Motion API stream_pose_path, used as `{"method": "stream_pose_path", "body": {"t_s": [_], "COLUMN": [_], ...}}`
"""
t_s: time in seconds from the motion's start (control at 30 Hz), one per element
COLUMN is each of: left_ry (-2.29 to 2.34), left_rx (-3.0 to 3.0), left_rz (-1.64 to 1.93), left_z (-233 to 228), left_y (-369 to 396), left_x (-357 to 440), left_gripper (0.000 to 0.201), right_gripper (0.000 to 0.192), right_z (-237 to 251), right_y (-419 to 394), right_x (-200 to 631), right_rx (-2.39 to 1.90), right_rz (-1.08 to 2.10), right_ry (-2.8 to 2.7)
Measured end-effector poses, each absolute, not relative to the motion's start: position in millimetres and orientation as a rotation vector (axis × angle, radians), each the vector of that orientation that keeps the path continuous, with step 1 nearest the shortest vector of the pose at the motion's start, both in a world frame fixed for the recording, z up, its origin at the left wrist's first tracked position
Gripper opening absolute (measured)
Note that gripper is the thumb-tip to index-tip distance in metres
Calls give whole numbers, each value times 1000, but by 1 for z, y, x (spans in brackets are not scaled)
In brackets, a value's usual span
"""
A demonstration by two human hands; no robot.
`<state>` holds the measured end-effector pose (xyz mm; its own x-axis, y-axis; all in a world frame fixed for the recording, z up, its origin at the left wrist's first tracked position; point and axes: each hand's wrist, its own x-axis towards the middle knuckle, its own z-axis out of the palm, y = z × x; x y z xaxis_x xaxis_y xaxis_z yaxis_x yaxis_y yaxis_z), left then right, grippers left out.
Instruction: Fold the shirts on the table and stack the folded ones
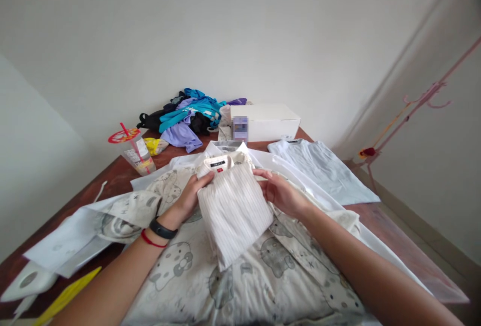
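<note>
1. By the left hand (191, 193), a folded striped shirt (236, 205) is clamped at mid-frame.
2. Its right edge is touched by the right hand (281, 194); clamping cannot be told.
3. Beneath, a printed shirt (191, 256) is spread over the counter (108, 183).
4. A cup (137, 158) is seen left, a box (270, 121) above centre.

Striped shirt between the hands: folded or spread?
Folded. The striped shirt forms a compact packet, collar at its far end, left hand and right hand at its sides.

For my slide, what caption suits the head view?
Left hand grips a folded, pale striped cloth shirt, right hand at its edge, above cream printed fabric.
</note>
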<state>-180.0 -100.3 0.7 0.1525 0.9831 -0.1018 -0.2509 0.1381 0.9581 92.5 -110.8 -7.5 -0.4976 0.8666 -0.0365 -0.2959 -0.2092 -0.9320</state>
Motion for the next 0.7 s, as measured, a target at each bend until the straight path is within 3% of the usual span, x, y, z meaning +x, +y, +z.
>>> {"method": "stream_pose_path", "body": {"t_s": [0.13,0.2,0.3,0.43,0.7], "left_ry": [951,920,912,914,946], "left_rx": [974,993,1016,1024,1161], "left_rz": [1119,1144,1156,1130,1137], "left_z": [-5,-9,-11,-10,-6], "left_y": [-93,-89,-86,-86,-91], "left_x": [-185,-186,-186,-187,-186], "left_gripper": [52,50,52,53,45], "right_gripper": [84,86,76,53,42], "right_z": [-8,-9,-11,-19,-38], "right_y": [-114,-114,-112,-105,-108], "right_x": [107,113,113,93,77], "right_rx": [-786,-780,-765,-1002,-1208], "right_rz": [1951,2009,1949,1541,1138], "right_ry": [-1427,-1595,-1626,-1525,-1955]}}
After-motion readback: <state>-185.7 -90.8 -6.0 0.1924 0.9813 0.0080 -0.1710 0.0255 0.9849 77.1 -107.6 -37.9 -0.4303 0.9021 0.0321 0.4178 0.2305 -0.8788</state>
